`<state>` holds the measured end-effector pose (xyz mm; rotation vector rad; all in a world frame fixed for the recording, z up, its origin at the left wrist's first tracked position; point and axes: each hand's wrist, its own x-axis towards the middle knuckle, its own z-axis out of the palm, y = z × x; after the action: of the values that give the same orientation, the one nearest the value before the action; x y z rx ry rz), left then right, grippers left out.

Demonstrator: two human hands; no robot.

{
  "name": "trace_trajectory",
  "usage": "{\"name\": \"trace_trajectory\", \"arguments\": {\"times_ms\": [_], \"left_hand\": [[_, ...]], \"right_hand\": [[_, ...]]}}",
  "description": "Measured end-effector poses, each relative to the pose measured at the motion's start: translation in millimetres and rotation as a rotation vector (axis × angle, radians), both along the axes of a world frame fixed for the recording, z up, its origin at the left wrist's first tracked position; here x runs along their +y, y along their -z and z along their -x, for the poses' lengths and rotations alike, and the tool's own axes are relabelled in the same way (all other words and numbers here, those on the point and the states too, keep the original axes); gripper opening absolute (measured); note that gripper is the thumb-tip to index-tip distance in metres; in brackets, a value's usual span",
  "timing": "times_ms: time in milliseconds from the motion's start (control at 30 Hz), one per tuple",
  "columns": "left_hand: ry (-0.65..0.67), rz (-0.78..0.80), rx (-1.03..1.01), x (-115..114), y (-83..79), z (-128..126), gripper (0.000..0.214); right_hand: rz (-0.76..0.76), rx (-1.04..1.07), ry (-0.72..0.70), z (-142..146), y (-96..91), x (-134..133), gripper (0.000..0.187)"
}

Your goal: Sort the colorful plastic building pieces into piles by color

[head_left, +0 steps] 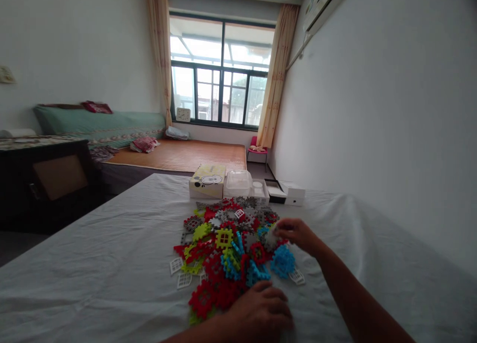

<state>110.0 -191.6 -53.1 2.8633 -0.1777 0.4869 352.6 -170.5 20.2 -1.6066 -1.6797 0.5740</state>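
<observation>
A heap of gear-edged plastic building pieces (214, 266) in red, lime, grey and blue lies on the cloth. My right hand (298, 234) reaches over its right side, thumb and fingers pinched on a pale grey building piece (272, 238). My left hand (263, 308) is low at the near edge of the heap, back upward and fingers curled, their tips partly hidden. Just beyond it stands a blue piece (257, 273); whether the fingers grip it is unclear. A round blue cluster (282, 261) sits below my right hand, beside a white window-shaped piece (297, 276).
Behind the heap stand a yellow box (207, 181), a clear plastic container (239, 182), an open black-and-white box (276, 191) and a white box (294, 193). White lattice pieces (184, 281) lie at the left. A grey cloth (112, 263) covers the table; a bed (186, 153) is beyond.
</observation>
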Motion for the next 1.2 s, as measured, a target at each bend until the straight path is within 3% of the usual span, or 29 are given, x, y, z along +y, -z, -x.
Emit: {"name": "trace_trajectory", "arguments": {"times_ms": [67, 133, 233, 400, 467, 533, 667, 767, 900, 1000, 1067, 1133, 1200], "left_hand": [[0.003, 0.0, 0.013, 1.2, 1.3, -0.3, 0.019], [0.001, 0.002, 0.015, 1.6, 1.9, -0.7, 0.019], [0.0, -0.005, -0.003, 2.1, 4.8, -2.2, 0.02], [-0.006, -0.019, -0.038, 4.6, 13.0, -6.1, 0.02], [-0.002, -0.014, -0.045, 6.4, 14.3, -7.0, 0.02], [0.011, 0.001, -0.054, 8.3, 13.3, -6.9, 0.02], [-0.033, 0.059, -0.142, 8.2, 3.0, -3.4, 0.021], [-0.137, 0.069, -0.292, 0.6, -15.0, 1.6, 0.024], [-0.244, -0.031, -0.397, -0.9, -52.9, 13.4, 0.024], [-0.389, -0.055, -0.531, 34.3, -79.6, 32.2, 0.025], [-0.664, 0.009, -0.618, 77.7, -87.9, 51.9, 0.028], [-0.97, 0.101, -0.641, 126.1, -84.5, 75.4, 0.031], [-1.229, 0.259, -0.539, 165.9, -70.2, 98.0, 0.038]], "right_hand": [[-0.007, 0.006, 0.323, -34.4, 1.2, 10.1, 0.04], [-0.005, -0.033, 0.539, -63.6, 8.0, 15.0, 0.044], [0.014, -0.069, 0.597, -87.4, 25.9, 12.5, 0.044], [-0.058, -0.138, 0.649, -92.7, 46.7, 7.9, 0.044], [-0.133, -0.218, 0.621, -86.6, 47.1, 13.5, 0.041], [-0.133, -0.297, 0.482, -74.6, 45.0, 22.3, 0.035], [0.07, -0.373, 0.212, -44.4, 40.3, 36.0, 0.037], [0.088, -0.324, 0.141, -32.8, 39.4, 37.2, 0.027], [0.079, -0.032, 0.1, -37.6, 42.4, 35.8, 0.024], [0.02, 0.243, 0.187, -52.2, 50.4, 37.7, 0.028], [-0.068, 0.396, 0.317, -66.5, 58.0, 39.2, 0.032], [-0.139, 0.481, 0.451, -83.5, 65.7, 39.5, 0.034], [-0.179, 0.496, 0.546, -102.1, 72.4, 38.0, 0.033]]}}
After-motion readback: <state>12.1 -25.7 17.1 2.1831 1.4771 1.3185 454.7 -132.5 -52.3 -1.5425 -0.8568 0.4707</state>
